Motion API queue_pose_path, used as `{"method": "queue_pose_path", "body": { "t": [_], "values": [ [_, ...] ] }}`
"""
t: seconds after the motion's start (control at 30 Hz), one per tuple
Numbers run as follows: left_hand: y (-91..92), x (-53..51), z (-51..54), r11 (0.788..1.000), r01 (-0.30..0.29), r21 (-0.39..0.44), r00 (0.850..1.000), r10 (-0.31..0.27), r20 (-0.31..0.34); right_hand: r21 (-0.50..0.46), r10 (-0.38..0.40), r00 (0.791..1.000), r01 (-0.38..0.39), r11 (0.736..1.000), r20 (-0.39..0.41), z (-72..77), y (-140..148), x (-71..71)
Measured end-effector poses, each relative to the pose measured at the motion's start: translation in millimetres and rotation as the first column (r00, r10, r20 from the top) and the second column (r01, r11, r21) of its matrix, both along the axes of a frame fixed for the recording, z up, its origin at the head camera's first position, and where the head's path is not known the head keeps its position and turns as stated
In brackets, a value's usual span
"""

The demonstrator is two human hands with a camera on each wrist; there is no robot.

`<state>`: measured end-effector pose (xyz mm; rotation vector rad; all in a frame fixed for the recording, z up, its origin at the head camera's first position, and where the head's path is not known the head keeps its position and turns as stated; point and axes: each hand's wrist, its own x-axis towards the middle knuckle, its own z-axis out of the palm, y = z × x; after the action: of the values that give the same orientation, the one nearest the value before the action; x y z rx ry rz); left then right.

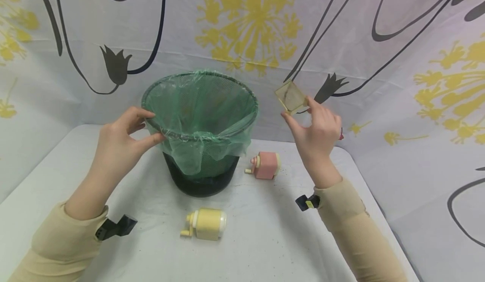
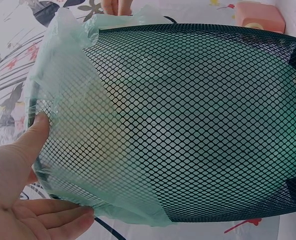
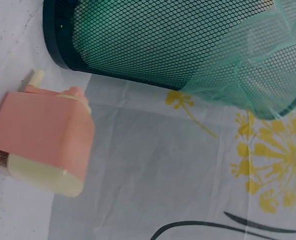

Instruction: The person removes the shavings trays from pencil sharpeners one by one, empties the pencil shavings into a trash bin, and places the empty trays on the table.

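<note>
A black mesh wastebasket [image 1: 201,185] stands upright, lined with a thin green plastic bag [image 1: 193,153] folded over its rim. My left hand [image 1: 123,137] holds the rim at its left side, thumb and fingers on the bag-covered edge, also seen on the left hand [image 2: 18,185] in the left wrist view. Up to the right of the basket, my right hand [image 1: 318,124] pinches a small see-through yellowish tray [image 1: 291,97], like a sharpener's shavings drawer, tilted in the air. Whether anything lies inside the tray is hard to make out.
A pink crank pencil sharpener [image 1: 266,165] stands right of the basket. Nearer on the white table [image 1: 265,240] is a yellow crank sharpener [image 1: 208,224]. Small dark specks dot the tabletop. A cloth printed with flowers [image 1: 257,21] hangs behind.
</note>
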<state>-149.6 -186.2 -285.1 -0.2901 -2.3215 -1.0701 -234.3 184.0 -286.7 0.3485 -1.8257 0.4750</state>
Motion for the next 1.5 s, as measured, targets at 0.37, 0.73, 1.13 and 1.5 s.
{"method": "queue_pose_path", "body": {
  "t": [0.37, 0.73, 1.13, 1.5],
  "values": [
    [-0.5, 0.2, -0.7, 1.000, 0.001, 0.005, 1.000, -0.001, 0.000, -0.159, -0.050, 0.995, 0.062, 0.985, 0.082, -19.8, 21, 5.8],
    [-0.1, -0.1, -0.7, 1.000, 0.002, 0.001, 1.000, -0.002, -0.010, -0.265, -0.076, 0.989, 0.107, 0.958, 0.123, -36.5, 33, 16.7],
    [-0.5, -0.5, -2.3, 1.000, -0.002, 0.001, 1.000, 0.002, -0.019, -0.302, -0.130, 0.967, 0.194, 0.933, 0.220, -70.0, 51, 27.3],
    [-0.3, 0.5, -1.2, 1.000, -0.002, 0.001, 1.000, 0.002, -0.022, -0.337, -0.151, 0.943, 0.251, 0.908, 0.296, -90.4, 62, 33.6]
  ]
}}
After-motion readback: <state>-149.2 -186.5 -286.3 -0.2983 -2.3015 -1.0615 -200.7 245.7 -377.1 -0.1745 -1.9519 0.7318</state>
